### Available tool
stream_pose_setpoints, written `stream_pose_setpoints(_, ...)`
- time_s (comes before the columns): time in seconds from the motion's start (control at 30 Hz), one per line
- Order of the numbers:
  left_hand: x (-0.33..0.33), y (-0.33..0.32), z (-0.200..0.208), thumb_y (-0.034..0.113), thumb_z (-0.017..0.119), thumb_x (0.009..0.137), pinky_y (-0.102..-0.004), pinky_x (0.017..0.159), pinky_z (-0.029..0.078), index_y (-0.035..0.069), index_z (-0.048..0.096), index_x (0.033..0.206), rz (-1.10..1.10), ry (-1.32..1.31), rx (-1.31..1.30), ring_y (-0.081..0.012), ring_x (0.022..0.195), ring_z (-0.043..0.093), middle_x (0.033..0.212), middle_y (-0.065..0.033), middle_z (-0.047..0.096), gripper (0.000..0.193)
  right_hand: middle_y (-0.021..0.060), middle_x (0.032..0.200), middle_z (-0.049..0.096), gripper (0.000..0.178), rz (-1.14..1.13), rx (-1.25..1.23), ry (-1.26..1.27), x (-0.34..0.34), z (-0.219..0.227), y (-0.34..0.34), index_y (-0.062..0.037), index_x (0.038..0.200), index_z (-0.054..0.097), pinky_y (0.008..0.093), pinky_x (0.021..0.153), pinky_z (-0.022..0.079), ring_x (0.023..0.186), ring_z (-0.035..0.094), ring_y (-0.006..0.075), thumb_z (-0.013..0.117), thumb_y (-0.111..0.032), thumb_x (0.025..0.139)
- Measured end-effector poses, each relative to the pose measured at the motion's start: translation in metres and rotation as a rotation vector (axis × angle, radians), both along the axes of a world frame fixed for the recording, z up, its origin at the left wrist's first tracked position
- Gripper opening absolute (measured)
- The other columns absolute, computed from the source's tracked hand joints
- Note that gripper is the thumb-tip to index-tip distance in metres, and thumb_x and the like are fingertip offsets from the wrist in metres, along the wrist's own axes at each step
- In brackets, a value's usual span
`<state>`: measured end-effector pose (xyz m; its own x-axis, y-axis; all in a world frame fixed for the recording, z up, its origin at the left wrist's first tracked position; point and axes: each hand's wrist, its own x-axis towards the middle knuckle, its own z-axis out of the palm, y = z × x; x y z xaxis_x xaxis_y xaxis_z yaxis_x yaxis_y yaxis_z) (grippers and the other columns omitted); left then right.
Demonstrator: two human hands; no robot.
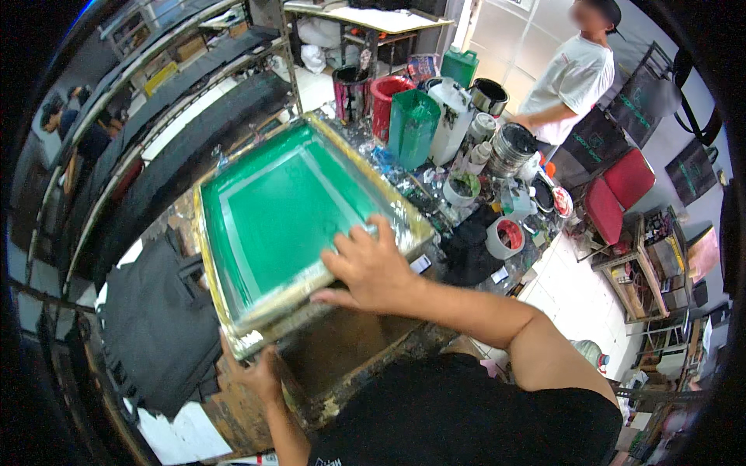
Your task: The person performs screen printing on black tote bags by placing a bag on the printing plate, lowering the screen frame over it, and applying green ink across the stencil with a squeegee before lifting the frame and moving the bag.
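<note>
A screen printing frame [412, 220] with green mesh and taped, ink-stained edges is tilted above a dark worktable. My right hand [369, 272] grips its near side, fingers over the rim and thumb along the outer face. At the near left corner, my left hand [260, 377] holds the same frame; its fingers are partly hidden under the corner. Beside the frame on the left lies a pile of black fabric pieces [159, 318].
Ink pots stand at the back right: a red bucket [388, 105], a green cut-open container [413, 128] and several tubs. A person in a white shirt [571, 74] stands behind them. Shelving with black fabric [194, 132] runs along the left; a red chair [618, 194] is at right.
</note>
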<state>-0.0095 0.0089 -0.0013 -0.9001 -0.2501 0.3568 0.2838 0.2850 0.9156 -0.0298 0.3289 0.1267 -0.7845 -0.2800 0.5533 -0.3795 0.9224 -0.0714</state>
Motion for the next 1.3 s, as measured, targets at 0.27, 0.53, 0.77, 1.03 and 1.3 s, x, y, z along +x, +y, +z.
stream_pose_setpoints(0.27,-0.069,0.035,0.112,0.025,0.074,0.099,-0.0400,0.112,0.042,-0.002,0.020,0.165,0.054,0.390,-0.045,-0.0281,0.132,0.052,0.150,-0.0217,0.049,0.089,0.0095,0.078,0.069,0.063,0.025,0.029,0.411,-0.098,0.120,0.004,-0.0112,0.083,0.071,0.0485,0.086,0.039,0.077,0.067,0.0285,0.061,-0.073,0.089)
stream_pose_setpoints(0.53,-0.050,0.002,-0.005,0.042,0.073,0.097,-0.0516,0.105,0.043,-0.009,0.038,0.154,0.180,-0.418,-0.930,-0.0477,0.123,0.053,0.135,-0.0315,0.052,0.084,0.0143,0.076,0.068,0.075,0.060,0.036,0.158,-0.130,0.184,0.002,-0.0048,0.083,0.068,0.0549,0.095,0.043,0.076,0.067,0.0275,0.039,-0.071,0.103)
stream_pose_setpoints(0.77,-0.051,0.012,-0.018,0.029,0.081,0.089,-0.0508,0.101,0.044,-0.005,0.055,0.127,0.128,-0.346,-0.805,-0.0451,0.116,0.053,0.125,-0.0267,0.055,0.057,0.0079,0.068,0.062,0.082,-0.002,0.073,0.186,-0.160,0.196,0.005,-0.0078,0.079,0.064,0.0515,0.093,0.045,0.067,0.060,0.0221,0.029,-0.078,0.102)
stream_pose_setpoints(1.03,-0.085,0.005,0.015,0.000,0.068,0.090,-0.0415,0.095,0.051,0.000,0.064,0.113,-0.019,-0.017,-0.443,-0.0323,0.100,0.068,0.102,-0.0190,0.070,0.023,0.0043,0.066,0.056,0.081,-0.016,0.086,0.188,-0.159,0.193,-0.003,-0.0102,0.075,0.059,0.0475,0.086,0.045,0.063,0.053,0.0195,0.027,-0.080,0.102)
stream_pose_setpoints(1.3,-0.190,-0.153,0.145,0.004,0.072,0.089,-0.0240,0.069,0.049,0.005,0.073,0.115,-0.107,-0.162,-0.265,-0.0086,0.077,0.060,0.099,-0.0006,0.071,0.026,0.0027,0.066,0.055,0.077,0.016,0.076,0.001,-0.157,0.204,0.005,-0.0121,0.077,0.059,0.0453,0.084,0.047,0.063,0.054,0.0176,0.028,-0.077,0.103)
